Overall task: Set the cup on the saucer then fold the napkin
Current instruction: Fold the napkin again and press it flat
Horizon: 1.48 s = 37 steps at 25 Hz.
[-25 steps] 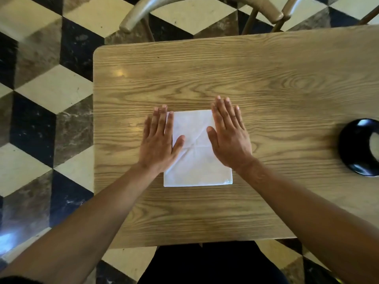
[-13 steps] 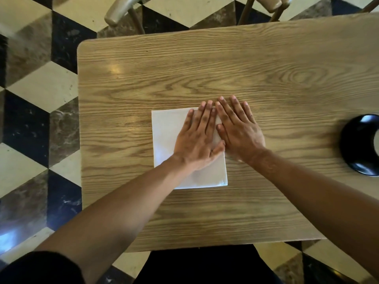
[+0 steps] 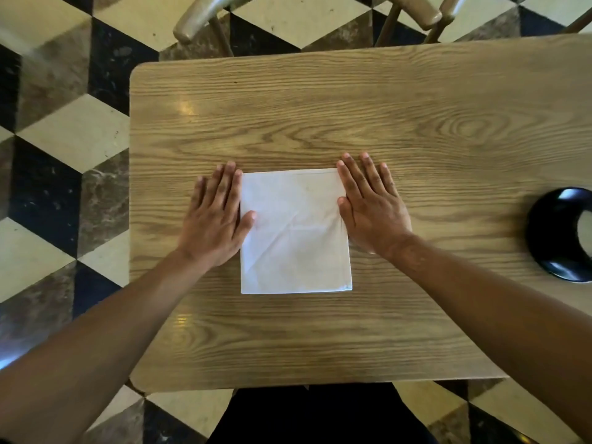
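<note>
Checkered floor tiles surround the wooden desk (image 3: 320,123); near its middle lies the white napkin (image 3: 294,232), already folded into a neat square; the left hand (image 3: 214,219) lies flat along its left edge, thumb on the cloth, the right hand (image 3: 371,206) flat along its right edge, neither gripping; well right of the napkin sits a black saucer (image 3: 551,238), cut off by the frame; the cup cannot be made out; folding looks nearly finished.

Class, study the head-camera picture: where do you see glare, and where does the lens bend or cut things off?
Head view: small bright glare patches on the wooden table, nearer the left edge; sheen on the black saucer, cut off by the right frame edge; the table edges bow from wide-angle distortion; the white napkin is sharp, its creases legible.
</note>
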Available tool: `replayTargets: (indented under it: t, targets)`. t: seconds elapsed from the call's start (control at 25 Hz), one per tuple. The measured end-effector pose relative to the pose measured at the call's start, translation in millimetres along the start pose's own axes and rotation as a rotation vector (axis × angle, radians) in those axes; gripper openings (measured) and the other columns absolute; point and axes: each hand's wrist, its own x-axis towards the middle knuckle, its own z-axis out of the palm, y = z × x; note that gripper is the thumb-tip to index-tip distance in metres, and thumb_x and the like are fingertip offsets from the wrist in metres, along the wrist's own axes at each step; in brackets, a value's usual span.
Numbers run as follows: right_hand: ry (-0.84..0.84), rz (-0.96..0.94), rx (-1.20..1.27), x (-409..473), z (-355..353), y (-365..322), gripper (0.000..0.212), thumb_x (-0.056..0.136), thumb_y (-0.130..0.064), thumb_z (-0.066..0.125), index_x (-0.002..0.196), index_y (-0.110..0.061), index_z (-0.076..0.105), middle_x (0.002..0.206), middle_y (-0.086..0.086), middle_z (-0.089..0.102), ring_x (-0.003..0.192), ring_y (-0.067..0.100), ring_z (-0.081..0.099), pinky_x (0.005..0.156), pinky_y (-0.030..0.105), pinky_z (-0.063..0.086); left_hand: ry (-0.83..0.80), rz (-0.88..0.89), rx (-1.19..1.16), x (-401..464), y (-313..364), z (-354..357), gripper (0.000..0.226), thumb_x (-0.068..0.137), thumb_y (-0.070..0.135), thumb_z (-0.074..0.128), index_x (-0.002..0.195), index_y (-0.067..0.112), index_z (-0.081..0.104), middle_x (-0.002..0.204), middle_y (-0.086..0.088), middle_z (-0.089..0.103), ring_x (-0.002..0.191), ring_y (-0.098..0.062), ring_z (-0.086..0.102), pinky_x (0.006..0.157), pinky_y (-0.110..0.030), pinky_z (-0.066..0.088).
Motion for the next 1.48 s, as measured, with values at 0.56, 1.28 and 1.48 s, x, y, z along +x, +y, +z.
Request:
replayTargets:
  t: [0.56,1.28,1.48]
  targets:
    - [-0.031,-0.001,0.002,0.5,-0.2,1.4,0.065,0.104,-0.04,0.026,0.163,-0.014,0.017,0.171,0.002,0.015,0.158,0.028,0.008,0.127,0.051,0.01,0.041,0.107,-0.13,11.9,142.6,10.9,0.073,0.104,0.052,0.03,0.163,0.011,0.018,0.173,-0.011,0.009,0.16,-0.028,0.004,0.128,-0.054,0.009]
    - [0.051,-0.063,0.033,-90.0,10.2,-18.4,0.058,0.108,-0.047,0.025,0.161,-0.024,0.029,0.169,0.008,0.022,0.157,0.037,0.014,0.124,0.061,0.014,-0.059,0.197,-0.17,-32.8,151.8,-1.9,0.08,0.104,0.054,0.024,0.161,-0.001,0.013,0.171,-0.02,0.002,0.16,-0.031,-0.003,0.129,-0.05,0.01]
    - [0.007,-0.018,-0.036,-95.8,16.6,-15.6,0.059,0.107,-0.048,0.026,0.162,-0.029,0.021,0.171,0.005,0.017,0.157,0.036,0.01,0.124,0.061,0.01,-0.025,0.178,-0.149,-35.1,153.6,10.3,0.083,0.103,0.056,0.031,0.161,-0.002,0.016,0.171,-0.02,0.007,0.16,-0.032,0.003,0.129,-0.051,0.012]
